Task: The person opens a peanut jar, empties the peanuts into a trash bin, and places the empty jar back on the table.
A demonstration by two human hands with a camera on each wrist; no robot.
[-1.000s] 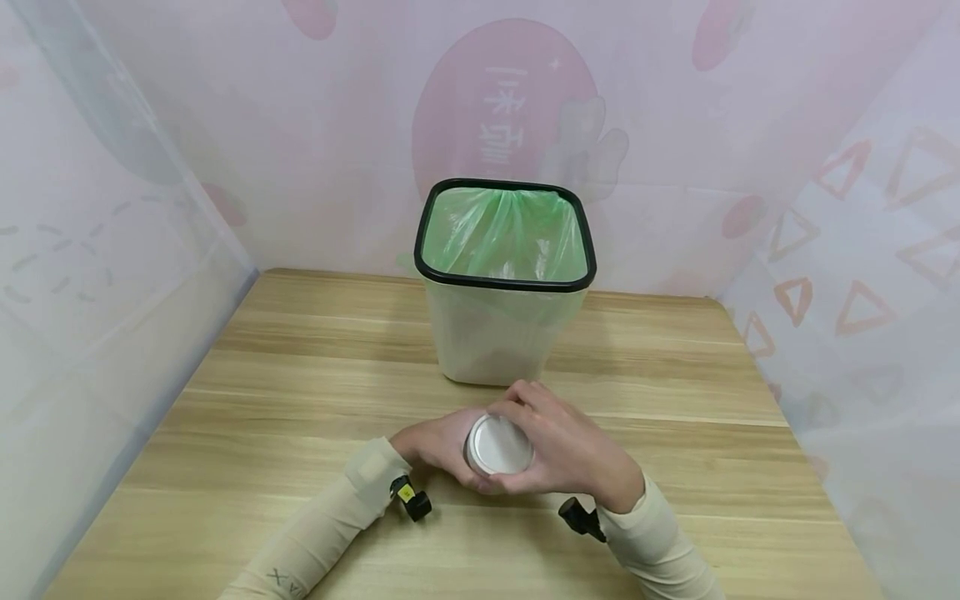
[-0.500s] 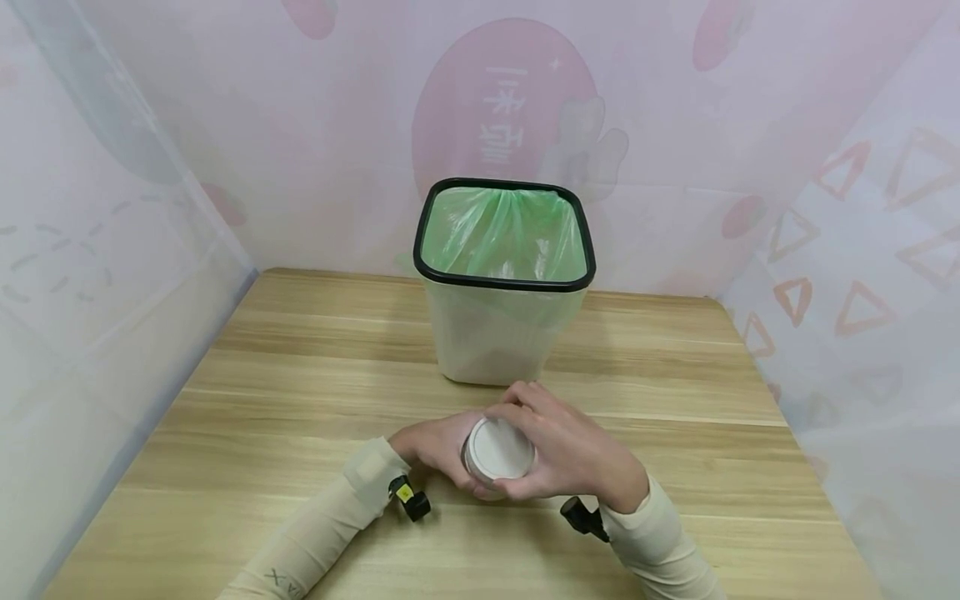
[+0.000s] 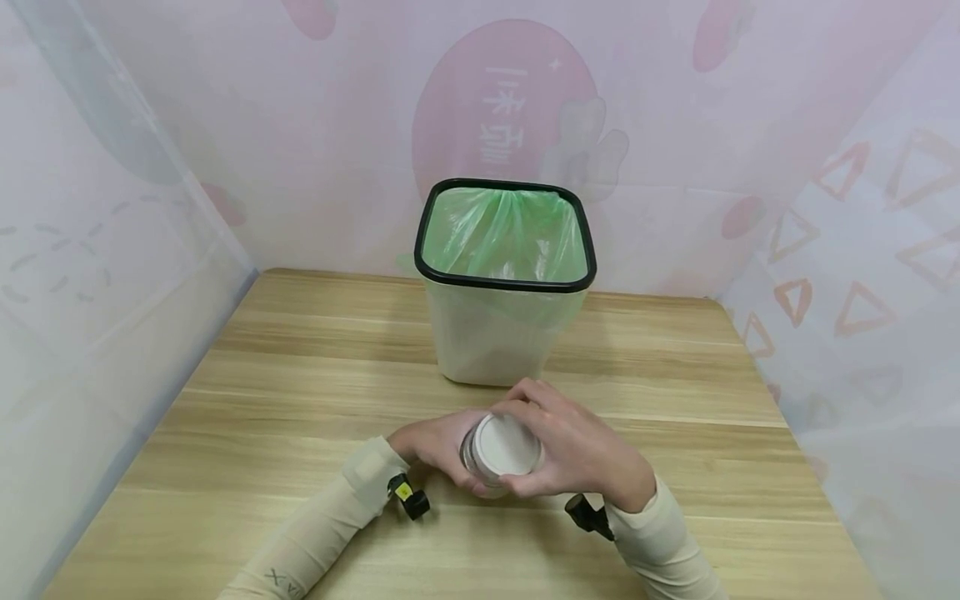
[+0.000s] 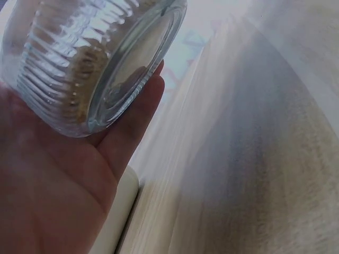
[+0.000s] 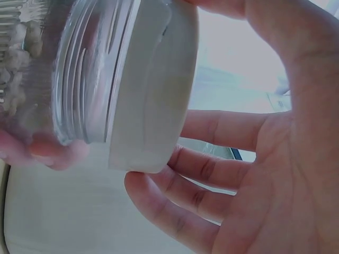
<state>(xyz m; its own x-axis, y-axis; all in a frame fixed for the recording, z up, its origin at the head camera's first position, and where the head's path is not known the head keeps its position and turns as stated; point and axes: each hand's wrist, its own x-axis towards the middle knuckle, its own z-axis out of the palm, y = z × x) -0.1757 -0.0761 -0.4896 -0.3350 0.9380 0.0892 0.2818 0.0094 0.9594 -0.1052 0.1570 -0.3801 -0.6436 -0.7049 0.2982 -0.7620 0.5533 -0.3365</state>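
So the glass jar [image 4: 79,58] is in both hands, tilted, on the person's side of the lined bin [image 3: 487,333]. Its base shows in the left wrist view, so it looks lifted off the tabletop [image 3: 315,358]. The left hand [image 3: 442,446] has its grip curled round the glass; the right hand [image 3: 573,442] has its grip pinching the white lid [image 3: 508,447] by the edge, thumb on the near side.

What worries me: the right wrist view shows bare threads [image 5: 71,90] below the lid, and I honestly can't tell if the last turn is engaged. If it's loose, a sudden tug could pop it free and jerk the jar, and there's pale lumpy stuff [image 5: 21,69] inside that might spill. More tilt would make that worse. Smooth glass could also slide if the left grip slackens, and that's a fall onto hard wood. The right fingers only have the lid's edge, so dropping the lid seems possible too.

As for the setup: light wood-grain top, with the bin standing just beyond the hands, black rim [image 3: 506,284] and green bag [image 3: 517,233]. Whitish printed sheets [image 3: 300,125] rise at the back and both sides, with a big pink circle [image 3: 461,92] behind the bin and reddish triangle outlines [image 3: 794,318] on the right.
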